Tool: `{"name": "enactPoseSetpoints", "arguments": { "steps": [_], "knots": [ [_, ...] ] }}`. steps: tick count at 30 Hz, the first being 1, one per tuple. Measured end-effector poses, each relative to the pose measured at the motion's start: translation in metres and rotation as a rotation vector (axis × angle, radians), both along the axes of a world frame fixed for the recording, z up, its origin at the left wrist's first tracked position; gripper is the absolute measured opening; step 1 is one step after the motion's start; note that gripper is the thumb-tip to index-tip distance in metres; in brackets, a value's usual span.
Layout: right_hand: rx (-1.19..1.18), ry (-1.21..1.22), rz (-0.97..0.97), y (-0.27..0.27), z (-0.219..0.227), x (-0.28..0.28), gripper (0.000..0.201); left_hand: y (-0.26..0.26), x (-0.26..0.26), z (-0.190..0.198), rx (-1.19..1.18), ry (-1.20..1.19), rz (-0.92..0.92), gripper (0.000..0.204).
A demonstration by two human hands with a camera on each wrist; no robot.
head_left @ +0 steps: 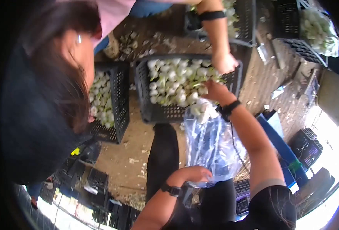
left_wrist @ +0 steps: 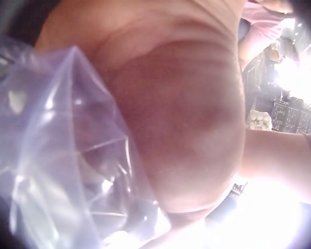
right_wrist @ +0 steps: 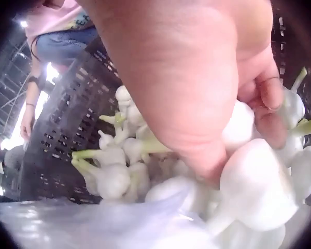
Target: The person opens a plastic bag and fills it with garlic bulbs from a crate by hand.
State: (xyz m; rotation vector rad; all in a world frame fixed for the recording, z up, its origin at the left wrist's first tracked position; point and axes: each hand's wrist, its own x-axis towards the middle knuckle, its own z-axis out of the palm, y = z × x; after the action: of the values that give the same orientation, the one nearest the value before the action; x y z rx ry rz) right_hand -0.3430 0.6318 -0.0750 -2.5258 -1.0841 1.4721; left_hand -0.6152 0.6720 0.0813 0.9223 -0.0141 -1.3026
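Note:
My left hand (head_left: pixel 194 174) grips one end of a clear plastic bag (head_left: pixel 211 147), which stretches over my lap toward a black crate (head_left: pixel 148 113). In the left wrist view the bag's film (left_wrist: pixel 67 155) hangs beside my palm (left_wrist: pixel 181 119). White garlic bulbs (head_left: pixel 177 82) with short green stems fill much of the crate. Reaching in at its near right side, my right hand (head_left: pixel 216 92) holds a garlic bulb (right_wrist: pixel 238 127) between thumb and curled fingers. More garlic bulbs (head_left: pixel 204 110) lie at the bag's crate end, just below that hand.
Another person leans in from the left, one hand (head_left: pixel 225 63) at the crate's far right corner. A second garlic crate (head_left: pixel 119 103) stands left. Another crate (head_left: pixel 246 23) sits behind. Scraps litter the wooden floor (head_left: pixel 261 80); a blue panel (head_left: pixel 280 142) is at right.

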Motion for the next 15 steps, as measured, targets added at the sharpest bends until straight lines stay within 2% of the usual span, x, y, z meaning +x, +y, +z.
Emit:
{"name": "enactPoseSetpoints", "arguments": {
  "steps": [1, 3, 5, 6, 7, 8, 9, 10, 11, 13, 15],
  "knots": [
    [-0.006, 0.093, -0.066, -0.008, 0.026, 0.006, 0.065, 0.002, -0.001, -0.002, -0.049, 0.000, 0.139, 0.032],
    [0.209, 0.199, -0.286, -0.041, 0.066, 0.018, 0.068, 0.009, -0.001, 0.001, -0.156, 0.026, 0.417, 0.031],
    [0.156, 0.240, -0.386, -0.079, 0.105, 0.022, 0.080, 0.037, 0.020, 0.020, -0.068, 0.380, 0.411, 0.031],
    [0.166, 0.328, -0.416, -0.100, 0.118, 0.024, 0.089, 0.045, 0.030, 0.034, -0.055, 0.455, 0.613, 0.030],
    [0.176, 0.421, -0.449, -0.118, 0.131, 0.021, 0.098, 0.044, 0.024, 0.033, 0.013, 0.565, 0.764, 0.032],
    [0.166, 0.519, -0.541, -0.131, 0.142, 0.012, 0.104, 0.049, 0.022, 0.035, -0.026, 0.591, 0.874, 0.032],
    [0.160, 0.612, -0.630, -0.137, 0.155, 0.007, 0.111, 0.056, 0.026, 0.041, -0.069, 0.610, 0.983, 0.032],
    [0.095, 0.603, -0.542, -0.139, 0.162, 0.003, 0.115, 0.060, 0.030, 0.048, 0.005, 0.592, 1.051, 0.031],
    [0.066, 0.647, -0.679, -0.136, 0.168, -0.006, 0.114, 0.064, 0.037, 0.059, 0.080, 0.575, 1.117, 0.031],
    [0.072, 0.710, -0.816, -0.126, 0.171, -0.018, 0.114, 0.073, 0.045, 0.070, 0.260, 0.410, 1.083, 0.029],
    [0.104, 0.719, -0.756, -0.109, 0.185, -0.027, 0.109, 0.085, 0.061, 0.099, 0.394, 0.336, 1.126, 0.027]
  ]
}}
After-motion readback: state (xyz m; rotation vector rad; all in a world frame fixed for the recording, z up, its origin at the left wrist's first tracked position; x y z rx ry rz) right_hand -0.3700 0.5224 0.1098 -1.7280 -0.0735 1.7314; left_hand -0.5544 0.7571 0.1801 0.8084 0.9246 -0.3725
